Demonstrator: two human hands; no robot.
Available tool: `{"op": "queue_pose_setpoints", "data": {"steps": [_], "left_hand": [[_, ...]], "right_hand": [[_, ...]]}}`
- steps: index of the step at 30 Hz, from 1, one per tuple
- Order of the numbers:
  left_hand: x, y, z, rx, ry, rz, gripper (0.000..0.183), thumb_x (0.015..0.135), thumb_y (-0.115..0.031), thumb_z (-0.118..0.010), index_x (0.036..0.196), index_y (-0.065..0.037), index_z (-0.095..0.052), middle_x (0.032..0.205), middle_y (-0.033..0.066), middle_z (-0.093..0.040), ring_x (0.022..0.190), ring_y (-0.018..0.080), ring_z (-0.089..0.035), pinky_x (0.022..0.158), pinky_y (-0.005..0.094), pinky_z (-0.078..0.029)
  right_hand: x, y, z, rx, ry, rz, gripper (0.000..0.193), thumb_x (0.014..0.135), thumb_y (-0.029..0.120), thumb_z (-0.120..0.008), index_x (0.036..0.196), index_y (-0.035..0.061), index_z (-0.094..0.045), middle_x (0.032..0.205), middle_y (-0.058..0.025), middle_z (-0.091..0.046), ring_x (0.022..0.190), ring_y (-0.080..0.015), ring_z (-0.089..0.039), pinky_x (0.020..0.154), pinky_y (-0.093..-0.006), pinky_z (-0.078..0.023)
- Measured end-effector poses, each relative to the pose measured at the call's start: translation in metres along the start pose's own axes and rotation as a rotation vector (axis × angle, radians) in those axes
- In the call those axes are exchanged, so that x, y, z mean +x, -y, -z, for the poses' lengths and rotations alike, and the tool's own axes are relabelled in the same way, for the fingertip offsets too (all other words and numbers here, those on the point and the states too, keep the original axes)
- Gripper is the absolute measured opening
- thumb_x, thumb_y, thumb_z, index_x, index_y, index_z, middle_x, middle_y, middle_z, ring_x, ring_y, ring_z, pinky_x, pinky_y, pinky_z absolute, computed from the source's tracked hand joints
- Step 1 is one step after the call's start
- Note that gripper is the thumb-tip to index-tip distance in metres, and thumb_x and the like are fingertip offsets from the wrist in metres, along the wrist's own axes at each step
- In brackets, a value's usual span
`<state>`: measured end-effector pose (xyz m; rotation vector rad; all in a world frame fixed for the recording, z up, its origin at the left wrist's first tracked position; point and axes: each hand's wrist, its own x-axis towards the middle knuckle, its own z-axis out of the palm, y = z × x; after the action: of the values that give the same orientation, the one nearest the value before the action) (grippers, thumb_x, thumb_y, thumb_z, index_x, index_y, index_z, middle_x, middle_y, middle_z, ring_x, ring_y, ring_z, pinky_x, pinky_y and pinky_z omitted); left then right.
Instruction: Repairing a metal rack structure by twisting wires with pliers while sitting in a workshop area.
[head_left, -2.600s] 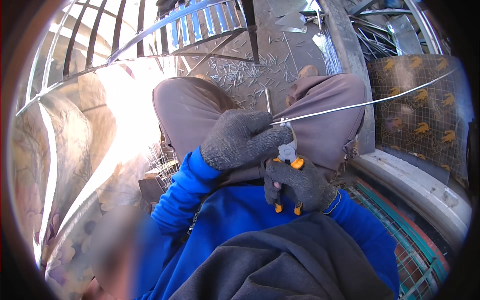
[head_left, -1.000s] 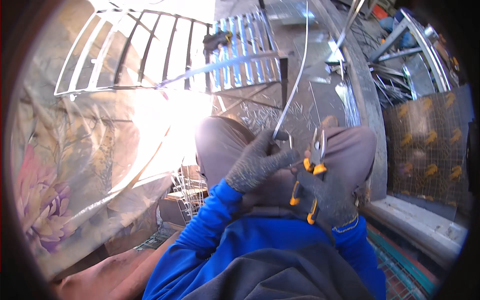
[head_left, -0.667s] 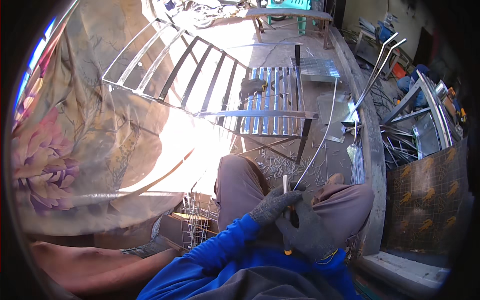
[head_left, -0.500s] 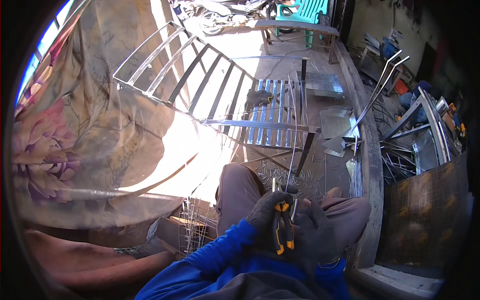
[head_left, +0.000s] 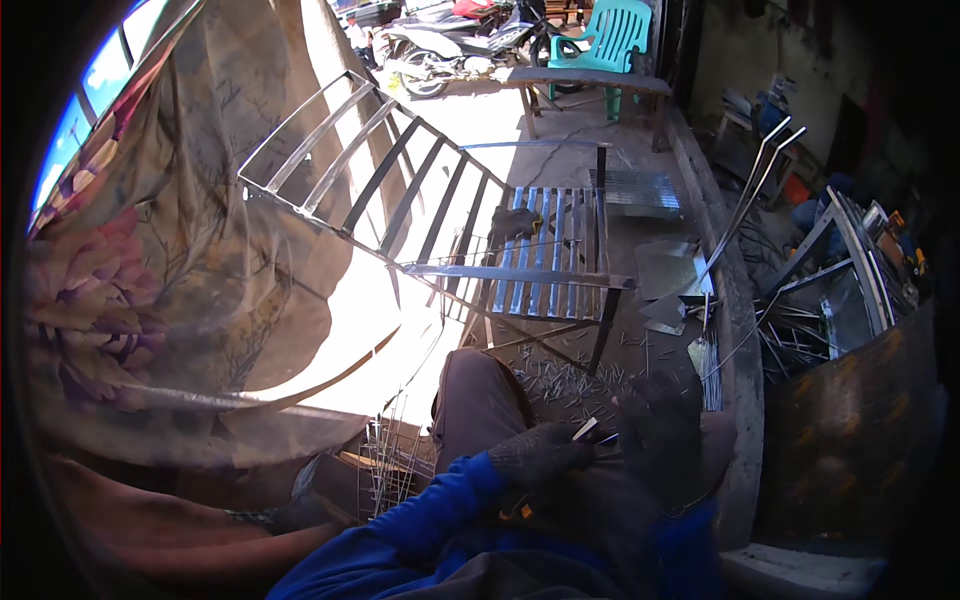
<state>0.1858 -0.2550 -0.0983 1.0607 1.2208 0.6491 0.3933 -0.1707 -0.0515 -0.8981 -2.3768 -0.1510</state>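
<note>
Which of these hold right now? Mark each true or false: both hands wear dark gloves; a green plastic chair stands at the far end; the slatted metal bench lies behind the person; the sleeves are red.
1. Both hands, left hand and right hand, wear dark gloves. True.
2. A green plastic chair stands at the far end. True.
3. The slatted metal bench lies behind the person. False: it stands ahead of the knees.
4. The sleeves are red. False: they are blue.

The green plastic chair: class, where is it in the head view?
The green chair stands at the top edge, right of centre, behind the long bench and beside the parked motorbike.
</note>
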Motion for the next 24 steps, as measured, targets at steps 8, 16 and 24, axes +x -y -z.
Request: {"op": "queue_pose_setpoints", "data": {"steps": [8,16,24], "left_hand": [[-0.018,-0.004,0.036,0.067,-0.107,-0.105,0.037,0.103,-0.028,-0.059,0.134,-0.009,-0.068,0.114,0.0107,-0.071,0.106,0.0156,-0.064,0.095,0.0334,-0.051],[-0.048,-0.01,0.067,-0.213,-0.162,-0.278,0.033,0.106,-0.025,-0.057,0.128,-0.002,-0.064,0.142,0.0165,-0.06,0.112,0.0213,-0.066,0.088,0.0325,-0.057],[-0.026,0.011,0.061,0.318,-0.168,-0.409,0.034,0.106,-0.022,-0.058,0.133,-0.001,-0.059,0.121,0.0104,-0.066,0.109,0.0169,-0.065,0.09,0.0356,-0.057]], "right_hand": [[-0.002,-0.021,-0.039,0.417,0.156,0.224,0.015,0.085,0.017,-0.071,0.1,0.0155,-0.07,0.094,-0.0051,-0.066,0.092,-0.0294,-0.065,0.081,-0.0498,-0.046],[0.023,-0.092,-0.095,0.34,0.057,0.149,0.016,0.097,0.017,-0.065,0.11,0.0093,-0.068,0.095,-0.0119,-0.064,0.091,-0.0343,-0.063,0.079,-0.0457,-0.048],[0.01,-0.101,-0.139,0.66,-0.161,-0.232,0.027,0.103,0.012,-0.059,0.128,0.0046,-0.065,0.111,-0.016,-0.069,0.103,-0.0329,-0.068,0.093,-0.0412,-0.052]]}}
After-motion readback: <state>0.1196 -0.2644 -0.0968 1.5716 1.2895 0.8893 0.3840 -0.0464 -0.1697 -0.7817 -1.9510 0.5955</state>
